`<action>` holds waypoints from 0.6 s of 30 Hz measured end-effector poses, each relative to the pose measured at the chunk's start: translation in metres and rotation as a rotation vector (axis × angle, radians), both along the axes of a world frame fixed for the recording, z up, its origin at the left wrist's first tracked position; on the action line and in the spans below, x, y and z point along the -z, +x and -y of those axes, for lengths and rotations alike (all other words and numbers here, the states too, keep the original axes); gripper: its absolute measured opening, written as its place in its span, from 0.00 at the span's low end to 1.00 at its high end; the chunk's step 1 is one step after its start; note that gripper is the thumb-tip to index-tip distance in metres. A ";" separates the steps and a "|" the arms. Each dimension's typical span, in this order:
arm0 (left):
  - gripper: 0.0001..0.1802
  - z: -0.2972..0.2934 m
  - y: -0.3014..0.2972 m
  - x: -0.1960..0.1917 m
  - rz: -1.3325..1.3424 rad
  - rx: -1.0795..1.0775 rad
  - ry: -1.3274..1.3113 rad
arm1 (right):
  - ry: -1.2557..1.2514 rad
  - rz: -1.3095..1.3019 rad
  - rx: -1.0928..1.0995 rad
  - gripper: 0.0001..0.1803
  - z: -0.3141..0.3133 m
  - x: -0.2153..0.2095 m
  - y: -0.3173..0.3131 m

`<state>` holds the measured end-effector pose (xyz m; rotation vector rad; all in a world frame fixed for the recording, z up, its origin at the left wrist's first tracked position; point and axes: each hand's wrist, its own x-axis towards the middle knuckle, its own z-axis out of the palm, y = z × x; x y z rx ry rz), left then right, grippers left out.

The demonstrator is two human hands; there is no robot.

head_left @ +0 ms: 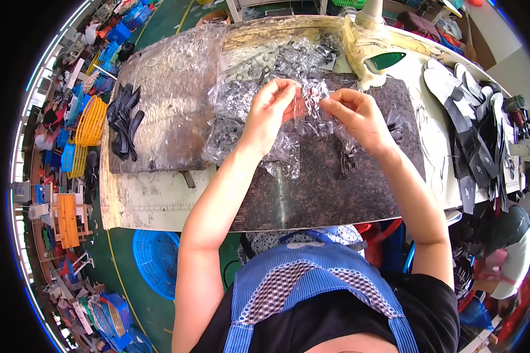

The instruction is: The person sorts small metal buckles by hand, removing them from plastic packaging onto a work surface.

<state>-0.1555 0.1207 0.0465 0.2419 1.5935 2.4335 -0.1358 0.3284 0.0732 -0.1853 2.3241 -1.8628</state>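
Note:
Both hands are over the middle of the worktable, fingers bent into pinches and a short gap apart. My left hand [266, 115] grips an edge of a crinkled clear plastic bag [308, 106]. On the other side of that plastic, my right hand [362, 117] pinches with thumb and forefinger; glare hides exactly what lies between its fingertips. A heap of crumpled clear plastic [227, 132] spreads beside and beyond my left hand. Small dark pieces [347, 157] lie below my right hand on a dark brown board [330, 197].
Black strips [123, 120] lie bunched on a worn board at left. A yellowed stand [359, 50] with a green leaf-shaped piece [387, 60] rises at the far edge. Pale soles [444, 88] with black straps pile up at right. A blue basket [155, 259] stands below the table.

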 end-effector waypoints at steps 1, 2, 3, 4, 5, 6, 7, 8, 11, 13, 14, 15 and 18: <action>0.11 0.000 0.002 0.001 0.041 0.019 0.064 | 0.001 0.000 -0.002 0.12 -0.004 0.003 0.000; 0.11 0.001 0.003 0.001 0.041 0.016 0.066 | 0.074 -0.103 0.013 0.12 -0.008 0.006 0.001; 0.11 0.001 0.006 -0.002 -0.044 0.028 -0.027 | 0.146 -0.199 0.027 0.12 -0.009 0.006 0.004; 0.12 0.000 0.009 -0.006 -0.129 0.042 -0.120 | 0.114 -0.255 0.015 0.11 -0.008 0.010 0.003; 0.13 0.000 0.011 -0.006 -0.214 0.056 -0.213 | 0.115 -0.247 0.015 0.11 -0.009 0.011 0.003; 0.14 -0.001 0.011 -0.006 -0.181 0.101 -0.248 | 0.138 -0.260 0.009 0.11 -0.007 0.003 0.005; 0.14 -0.004 0.010 -0.007 -0.176 0.102 -0.246 | 0.160 -0.273 0.004 0.11 -0.007 -0.001 0.006; 0.14 -0.007 0.008 -0.008 -0.208 0.087 -0.260 | 0.074 -0.451 -0.002 0.11 -0.011 0.025 -0.003; 0.15 0.007 -0.007 -0.016 -0.354 -0.094 -0.280 | -0.003 -0.230 0.108 0.12 -0.020 0.005 0.003; 0.18 0.023 -0.021 -0.011 -0.610 -0.177 -0.695 | 0.061 -0.152 0.202 0.10 -0.037 0.004 0.002; 0.19 0.022 -0.021 -0.004 -0.772 -0.106 -1.004 | 0.019 -0.141 0.230 0.10 -0.037 0.006 0.001; 0.21 0.019 -0.021 0.003 -0.932 -0.028 -1.312 | -0.021 -0.132 0.259 0.10 -0.037 0.006 0.000; 0.10 0.003 -0.014 0.023 -1.033 -0.093 -1.674 | -0.080 -0.085 0.245 0.11 -0.037 -0.001 0.007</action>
